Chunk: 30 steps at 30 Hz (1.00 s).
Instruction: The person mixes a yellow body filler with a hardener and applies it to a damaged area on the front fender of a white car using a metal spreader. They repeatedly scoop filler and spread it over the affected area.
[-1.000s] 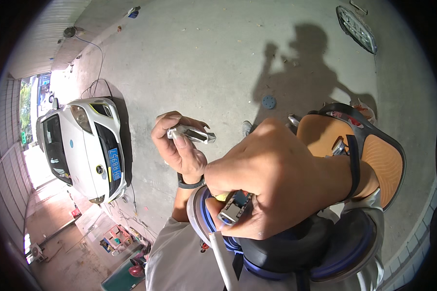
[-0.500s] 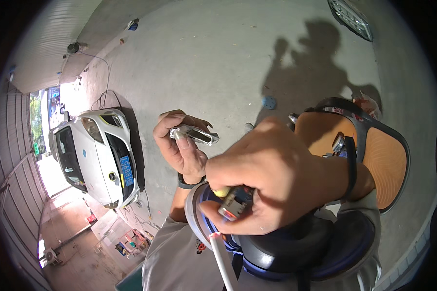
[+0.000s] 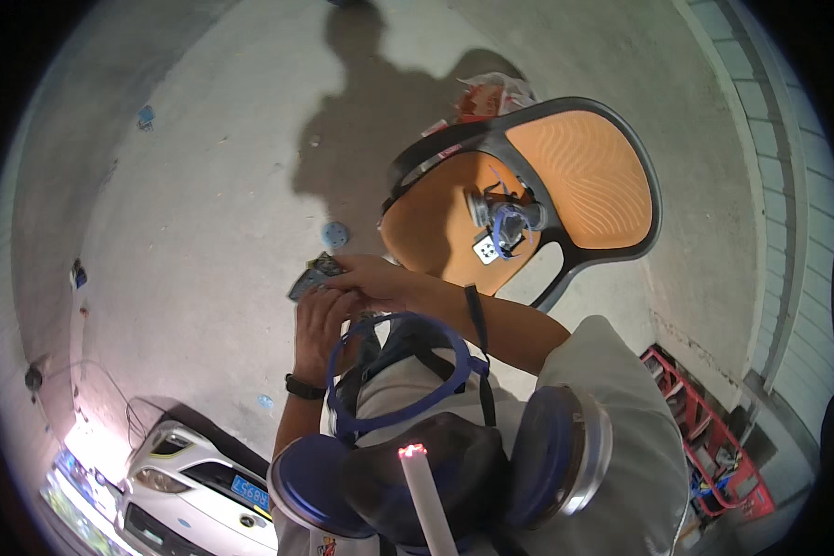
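Note:
My left hand (image 3: 319, 326) and right hand (image 3: 372, 280) meet in front of me, with the fingers of both closed around small things. Between them shows a small greyish pack (image 3: 308, 282), which looks like the foil-lined cigarette pack the left hand held before. A small dark-and-yellow piece (image 3: 325, 262) at the right fingertips looks like the lighter; fingers partly hide both. A lit cigarette (image 3: 425, 496) with a glowing tip juts up from the lower edge. A black respirator (image 3: 426, 473) with blue-rimmed round filters hangs below, its blue strap frame (image 3: 394, 424) close to my wrists.
An orange-seated chair (image 3: 579, 167) stands right of my hands, bearing another respirator (image 3: 514, 222) and a white socket block (image 3: 486, 248). A blue sanding disc (image 3: 334, 234) lies on the concrete floor. A white car (image 3: 195, 482) is lower left, a red rack (image 3: 704, 435) lower right.
My view has turned toward the chair. My hands have come together: the left held the open pack apart before, while the right gripped a lighter nearer to me.

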Motion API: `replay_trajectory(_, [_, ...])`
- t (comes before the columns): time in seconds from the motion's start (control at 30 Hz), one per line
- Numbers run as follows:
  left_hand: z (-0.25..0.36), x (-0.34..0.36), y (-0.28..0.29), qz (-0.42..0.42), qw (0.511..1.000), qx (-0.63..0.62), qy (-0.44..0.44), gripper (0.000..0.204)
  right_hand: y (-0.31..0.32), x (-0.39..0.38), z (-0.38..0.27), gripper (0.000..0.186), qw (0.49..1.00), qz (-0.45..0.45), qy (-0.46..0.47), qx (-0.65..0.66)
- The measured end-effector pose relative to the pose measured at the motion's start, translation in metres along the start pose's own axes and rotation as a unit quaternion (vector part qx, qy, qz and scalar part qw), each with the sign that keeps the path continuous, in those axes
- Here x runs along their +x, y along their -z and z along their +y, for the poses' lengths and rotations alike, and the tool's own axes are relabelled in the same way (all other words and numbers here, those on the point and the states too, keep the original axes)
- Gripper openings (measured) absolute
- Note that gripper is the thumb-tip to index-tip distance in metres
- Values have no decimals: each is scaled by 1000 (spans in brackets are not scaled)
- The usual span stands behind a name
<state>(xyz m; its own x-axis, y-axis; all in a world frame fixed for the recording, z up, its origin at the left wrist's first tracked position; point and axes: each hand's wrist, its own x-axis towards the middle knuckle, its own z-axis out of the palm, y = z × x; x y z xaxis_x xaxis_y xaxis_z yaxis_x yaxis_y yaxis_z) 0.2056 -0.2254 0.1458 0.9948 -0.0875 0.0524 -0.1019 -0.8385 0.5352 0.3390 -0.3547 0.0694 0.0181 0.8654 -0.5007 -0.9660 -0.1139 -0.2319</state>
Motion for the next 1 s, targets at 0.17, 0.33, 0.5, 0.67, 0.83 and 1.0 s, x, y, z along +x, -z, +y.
replay_trajectory(0.17, [4,22,-82,-114,980,-152,64,57,174,-10,36,34,968,221,114,-46])
replay_trajectory(0.33, [-6,6,-120,-176,935,-234,199,40,376,-60,15,18,906,402,100,-81])
replay_trajectory(0.5, [-27,-11,-52,-52,854,-297,424,17,461,-122,-8,28,833,516,164,117])
replay_trajectory(0.67, [35,-72,121,344,796,-381,321,24,419,-109,19,46,737,672,8,-78])
replay_trajectory(0.83, [155,-178,240,404,850,-336,-24,40,342,-55,71,37,794,533,-104,-274])
replay_trajectory(1.0, [208,-265,224,510,826,-227,-79,74,257,20,107,31,764,351,-205,-501])
